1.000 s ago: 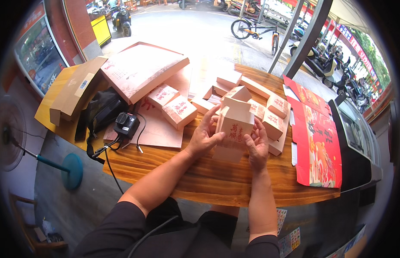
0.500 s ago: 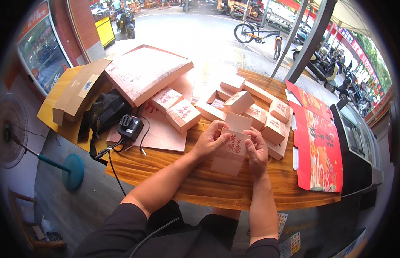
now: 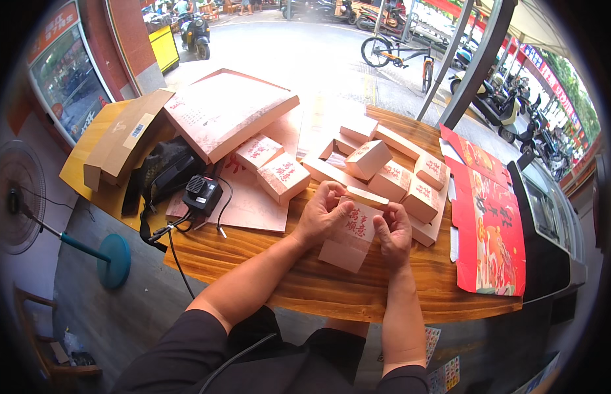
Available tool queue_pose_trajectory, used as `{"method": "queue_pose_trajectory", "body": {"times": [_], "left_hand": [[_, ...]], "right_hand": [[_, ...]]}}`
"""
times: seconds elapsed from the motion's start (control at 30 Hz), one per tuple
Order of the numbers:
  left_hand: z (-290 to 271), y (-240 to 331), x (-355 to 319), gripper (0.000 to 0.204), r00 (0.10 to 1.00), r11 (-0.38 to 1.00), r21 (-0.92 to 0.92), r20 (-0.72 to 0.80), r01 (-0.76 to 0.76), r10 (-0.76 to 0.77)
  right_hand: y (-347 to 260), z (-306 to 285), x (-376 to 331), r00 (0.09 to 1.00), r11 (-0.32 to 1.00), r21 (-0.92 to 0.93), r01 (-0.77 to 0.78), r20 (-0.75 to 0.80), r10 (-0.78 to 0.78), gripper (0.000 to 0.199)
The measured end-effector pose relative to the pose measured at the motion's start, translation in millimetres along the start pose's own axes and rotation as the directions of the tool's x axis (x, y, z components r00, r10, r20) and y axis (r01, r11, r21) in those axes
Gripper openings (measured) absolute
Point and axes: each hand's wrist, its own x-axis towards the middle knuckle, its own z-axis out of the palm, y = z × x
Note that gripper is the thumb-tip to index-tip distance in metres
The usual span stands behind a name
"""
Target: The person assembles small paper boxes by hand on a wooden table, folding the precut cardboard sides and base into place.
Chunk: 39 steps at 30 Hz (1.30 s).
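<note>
Between my hands is a small pink cardboard box point(image 3: 355, 231), partly folded, with red characters on its face and a flap hanging toward me. My left hand point(image 3: 320, 218) pinches its upper left edge between thumb and fingers. On the opposite side, my right hand point(image 3: 392, 238) grips the upper right corner, fingertips at the folded far flap. Just beyond them, several finished small pink boxes point(image 3: 369, 158) stand in and on a shallow pink tray point(image 3: 425, 231). Two more small boxes point(image 3: 283, 177) sit to the left, beside a large pink box point(image 3: 233, 111).
On the wooden table point(image 3: 253, 262) a black device with cables point(image 3: 201, 194) lies left, near a black bag point(image 3: 169, 167) and a brown carton point(image 3: 125, 134). Flat red printed cardboard point(image 3: 489, 230) lies right, beside a glass display case point(image 3: 548, 210). A fan point(image 3: 111, 259) stands on the floor at left.
The far flap of the box, upright before, is now bent over and shows as a narrow strip. Both hands keep their hold. The view has shifted slightly.
</note>
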Motion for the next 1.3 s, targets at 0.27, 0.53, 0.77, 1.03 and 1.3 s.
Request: {"method": "queue_pose_trajectory", "body": {"times": [0.27,0.53,0.77,1.03,1.3], "left_hand": [[5,3,1,0.037,1.0,0.999,-0.045,0.002,0.002,-0.002],[0,-2,-1,0.031,0.995,0.999,0.042,0.092,0.032,-0.035],[3,2,-3,0.053,0.989,0.997,0.056,0.137,-0.056,0.048],[4,0,-4,0.065,0.986,0.995,0.059,0.15,-0.076,0.067],[4,0,-5,0.064,0.983,0.996,0.06,0.174,-0.065,0.054]], "right_hand": [[-10,12,2,0.998,0.998,0.037,0.048,-0.034,-0.047,0.024],[-10,4,2,1.0,1.0,0.026,-0.014,0.02,0.014,0.01],[-14,6,2,0.999,0.999,0.046,-0.006,-0.037,0.008,0.007],[-12,6,3,0.998,0.994,0.106,-0.003,-0.068,0.01,0.006],[-10,2,2,0.992,0.994,0.104,-0.04,-0.112,0.051,0.006]]}}
